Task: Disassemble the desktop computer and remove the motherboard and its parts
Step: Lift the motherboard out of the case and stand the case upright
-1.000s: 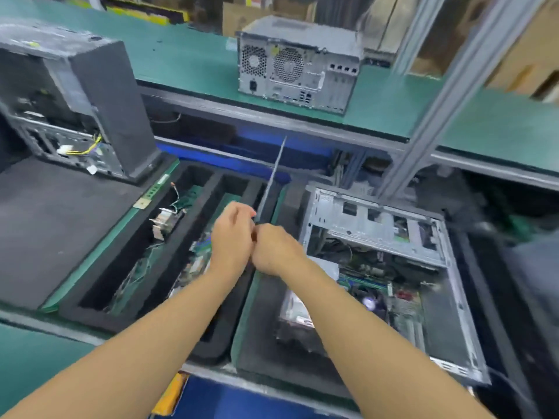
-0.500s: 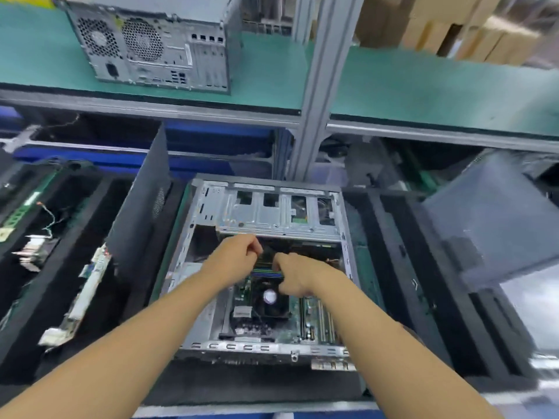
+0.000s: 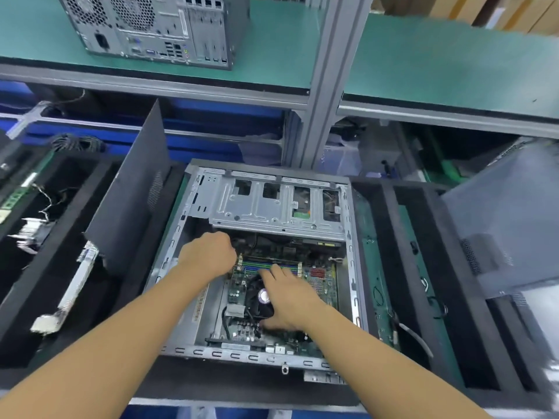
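Note:
The open desktop case (image 3: 193, 297) lies on its side in the middle, its metal drive cage (image 3: 272, 207) at the far end. Inside I see the green motherboard (image 3: 325, 287), the memory slots (image 3: 269, 264) and the black CPU fan (image 3: 257, 300). My left hand (image 3: 208, 255) is curled at the left end of the memory slots, with its fingertips hidden. Spread over the CPU fan is my right hand (image 3: 292, 302), fingers pointing at the slots and thumb on the fan's near side.
A dark side panel (image 3: 133, 189) leans against the case's left. Black foam trays (image 3: 90, 322) on the left hold removed parts, including a long white bracket (image 3: 75, 285). The right tray holds a green board (image 3: 378, 282). Another tower (image 3: 157, 25) stands on the green shelf behind an aluminium post (image 3: 326, 86).
My view swung from the left trays to the open case. Both hands dropped into the case; my right hand uncurled and spread over the CPU fan.

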Tool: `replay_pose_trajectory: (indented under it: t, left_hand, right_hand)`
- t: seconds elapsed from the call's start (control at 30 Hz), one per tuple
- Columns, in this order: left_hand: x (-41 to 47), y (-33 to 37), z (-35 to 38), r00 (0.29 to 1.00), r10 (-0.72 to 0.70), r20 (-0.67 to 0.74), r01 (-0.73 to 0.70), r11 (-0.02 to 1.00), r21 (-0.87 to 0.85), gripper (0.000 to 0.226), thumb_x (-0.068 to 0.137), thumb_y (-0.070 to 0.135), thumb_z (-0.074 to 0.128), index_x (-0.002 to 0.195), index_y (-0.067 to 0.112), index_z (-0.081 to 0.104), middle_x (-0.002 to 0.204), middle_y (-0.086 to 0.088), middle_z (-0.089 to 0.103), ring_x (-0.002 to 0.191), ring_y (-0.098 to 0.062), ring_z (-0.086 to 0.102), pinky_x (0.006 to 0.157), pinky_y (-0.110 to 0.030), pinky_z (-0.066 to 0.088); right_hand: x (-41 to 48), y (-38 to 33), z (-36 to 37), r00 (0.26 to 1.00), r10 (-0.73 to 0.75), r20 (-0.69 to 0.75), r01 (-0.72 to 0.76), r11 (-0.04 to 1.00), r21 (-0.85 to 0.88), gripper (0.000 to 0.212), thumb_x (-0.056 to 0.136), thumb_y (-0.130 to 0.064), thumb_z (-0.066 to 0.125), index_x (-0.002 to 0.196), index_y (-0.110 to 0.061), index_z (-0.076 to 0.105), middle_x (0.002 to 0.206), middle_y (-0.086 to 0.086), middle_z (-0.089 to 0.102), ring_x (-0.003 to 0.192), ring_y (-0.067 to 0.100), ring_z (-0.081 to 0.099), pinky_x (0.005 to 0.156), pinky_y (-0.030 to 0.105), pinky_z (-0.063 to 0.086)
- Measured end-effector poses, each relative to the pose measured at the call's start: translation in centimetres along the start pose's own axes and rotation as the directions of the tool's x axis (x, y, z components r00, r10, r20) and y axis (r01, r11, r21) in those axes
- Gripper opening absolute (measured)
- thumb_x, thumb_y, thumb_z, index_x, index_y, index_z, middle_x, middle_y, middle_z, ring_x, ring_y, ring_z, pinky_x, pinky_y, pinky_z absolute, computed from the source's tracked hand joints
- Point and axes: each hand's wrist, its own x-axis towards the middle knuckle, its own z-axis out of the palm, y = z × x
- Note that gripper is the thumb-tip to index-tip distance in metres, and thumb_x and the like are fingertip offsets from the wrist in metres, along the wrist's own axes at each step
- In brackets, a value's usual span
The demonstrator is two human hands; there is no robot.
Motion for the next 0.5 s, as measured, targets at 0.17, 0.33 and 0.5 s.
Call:
replay_pose_trajectory:
  t: [0.17,0.33,0.5]
  left_hand:
    - [-0.1,-0.3,0.2,0.999,0.035,-0.029,-0.035,0.999,-0.023,0.027,0.094,0.024,0.037,0.101,0.020,0.063,0.094,-0.004,0.065,0.079,-0.027,0.062,0.071,-0.035,0.050]
    - [0.0,-0.3,0.2,0.997,0.062,-0.039,-0.063,0.998,-0.017,0.026,0.095,0.022,0.038,0.104,0.019,0.063,0.094,-0.004,0.066,0.077,-0.027,0.062,0.067,-0.034,0.047]
    - [-0.2,-0.5,0.1,0.992,0.118,-0.048,-0.119,0.993,-0.028,0.027,0.095,0.023,0.036,0.104,0.021,0.061,0.093,-0.002,0.067,0.078,-0.026,0.063,0.074,-0.039,0.054]
  right_hand:
    - [-0.1,0.2,-0.4,0.999,0.023,-0.024,-0.022,0.998,0.057,0.107,0.069,-0.051,0.079,0.150,-0.015,0.018,0.146,0.008,0.029,0.132,0.031,0.034,0.100,0.048,0.047]
    - [0.5,0.8,-1.6,0.998,0.047,-0.045,-0.043,0.996,0.084,0.111,0.069,-0.049,0.079,0.153,-0.018,0.014,0.146,0.008,0.026,0.132,0.030,0.030,0.108,0.046,0.040]
    - [1.2,1.2,-2.0,0.997,0.077,-0.012,-0.073,0.976,0.204,0.113,0.072,-0.048,0.079,0.156,-0.024,0.008,0.140,0.003,0.031,0.128,0.026,0.031,0.110,0.042,0.037]
